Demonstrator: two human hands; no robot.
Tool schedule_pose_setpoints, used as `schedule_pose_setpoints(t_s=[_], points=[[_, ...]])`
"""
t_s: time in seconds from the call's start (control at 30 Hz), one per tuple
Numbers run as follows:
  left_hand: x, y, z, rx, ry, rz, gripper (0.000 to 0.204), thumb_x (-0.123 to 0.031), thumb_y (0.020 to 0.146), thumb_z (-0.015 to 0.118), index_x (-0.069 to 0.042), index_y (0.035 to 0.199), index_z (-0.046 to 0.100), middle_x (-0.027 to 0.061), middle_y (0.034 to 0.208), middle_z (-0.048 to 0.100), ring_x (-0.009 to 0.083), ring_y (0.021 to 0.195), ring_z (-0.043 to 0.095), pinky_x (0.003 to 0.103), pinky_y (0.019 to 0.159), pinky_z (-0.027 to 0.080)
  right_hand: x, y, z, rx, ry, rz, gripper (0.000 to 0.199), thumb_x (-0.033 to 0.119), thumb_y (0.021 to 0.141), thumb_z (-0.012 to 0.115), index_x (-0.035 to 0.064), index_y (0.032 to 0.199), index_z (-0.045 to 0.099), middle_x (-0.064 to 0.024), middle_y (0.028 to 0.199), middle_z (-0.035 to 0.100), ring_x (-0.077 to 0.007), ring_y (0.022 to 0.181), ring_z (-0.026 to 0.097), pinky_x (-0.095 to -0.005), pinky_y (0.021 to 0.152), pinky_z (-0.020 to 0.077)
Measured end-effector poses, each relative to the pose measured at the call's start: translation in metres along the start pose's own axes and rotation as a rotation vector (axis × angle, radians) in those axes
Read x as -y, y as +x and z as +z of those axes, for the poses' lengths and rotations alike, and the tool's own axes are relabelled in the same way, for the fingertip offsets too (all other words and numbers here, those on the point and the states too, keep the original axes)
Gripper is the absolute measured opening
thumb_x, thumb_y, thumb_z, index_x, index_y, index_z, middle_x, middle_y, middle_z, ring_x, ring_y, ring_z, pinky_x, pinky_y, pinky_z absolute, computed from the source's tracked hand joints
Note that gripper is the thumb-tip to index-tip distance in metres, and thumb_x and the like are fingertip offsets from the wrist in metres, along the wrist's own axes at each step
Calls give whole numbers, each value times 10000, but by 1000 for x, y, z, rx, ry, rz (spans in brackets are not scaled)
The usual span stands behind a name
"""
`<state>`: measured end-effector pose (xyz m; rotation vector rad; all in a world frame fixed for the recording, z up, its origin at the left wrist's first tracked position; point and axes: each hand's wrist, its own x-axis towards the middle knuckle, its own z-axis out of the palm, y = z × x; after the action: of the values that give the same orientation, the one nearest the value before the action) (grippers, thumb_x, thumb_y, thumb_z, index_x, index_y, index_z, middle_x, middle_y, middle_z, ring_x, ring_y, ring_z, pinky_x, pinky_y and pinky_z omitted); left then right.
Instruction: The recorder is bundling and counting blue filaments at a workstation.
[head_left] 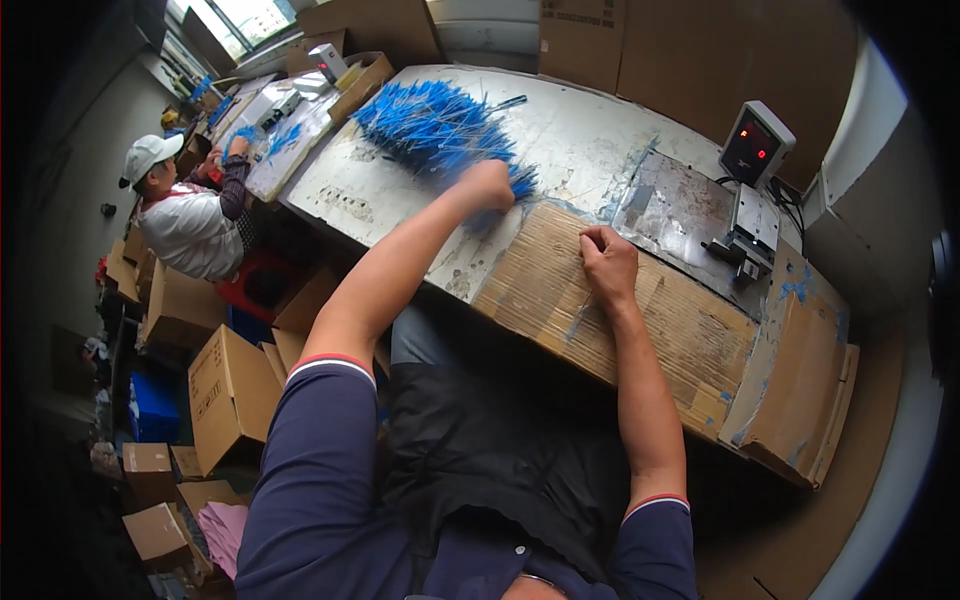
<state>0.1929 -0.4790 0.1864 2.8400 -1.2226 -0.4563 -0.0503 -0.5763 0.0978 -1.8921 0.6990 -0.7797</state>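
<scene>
A big heap of thin blue and whitish wire-like strands (430,125) lies on the white worktable (345,195). My left hand (485,188) is at the near right edge of this heap, smeared by motion, and its fingers are hidden. Over the flat cardboard sheet (650,320) my right hand (610,262) is closed in a pinch, fingers curled in. Whatever it grips, if anything, is too small to make out. A thin bluish streak shows on the cardboard below that hand.
To the right stand a small device with a red-lit display (758,145) and a metal fixture (750,232) beside a metal plate (680,205). A cardboard tray (800,370) adjoins the sheet. At left, a co-worker (190,215) works at another table; cardboard boxes (235,395) crowd the floor.
</scene>
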Motion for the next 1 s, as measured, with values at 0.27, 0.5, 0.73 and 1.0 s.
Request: schedule_pose_setpoints(t_s=[0.27, 0.5, 0.73, 1.0], points=[[17, -1, 3, -90, 10, 107, 437, -126, 788, 655, 63, 1182, 637, 266, 1170, 711, 393, 1134, 688, 458, 968, 544, -1, 3, 8, 62, 109, -15, 147, 122, 955, 688, -2, 997, 756, -37, 797, 735, -90, 669, 641, -269, 641, 519], [44, 9, -8, -13, -119, 334, 517, -90, 661, 734, 76, 1141, 639, 274, 1098, 703, 395, 1084, 680, 443, 913, 544, 12, -2, 5, 101, 189, 64, 146, 112, 983, 677, -17, 1026, 730, -33, 806, 701, -71, 637, 598, -233, 583, 477], [49, 4, -29, -56, -325, 443, 568, -79, 660, 715, 105, 1193, 641, 262, 985, 724, 350, 938, 711, 397, 829, 557, 19, -4, 3, 87, 120, 91, 125, 86, 1007, 653, -14, 1053, 713, -11, 792, 659, -55, 619, 569, -203, 555, 449], [90, -4, -16, -326, -737, 429, 637, -182, 688, 828, 101, 1225, 636, 231, 1107, 740, 271, 1024, 715, 324, 927, 549, 14, -5, 7, 56, 47, 34, 112, 79, 1008, 650, -5, 1042, 716, 5, 776, 656, -46, 621, 559, -200, 562, 442]])
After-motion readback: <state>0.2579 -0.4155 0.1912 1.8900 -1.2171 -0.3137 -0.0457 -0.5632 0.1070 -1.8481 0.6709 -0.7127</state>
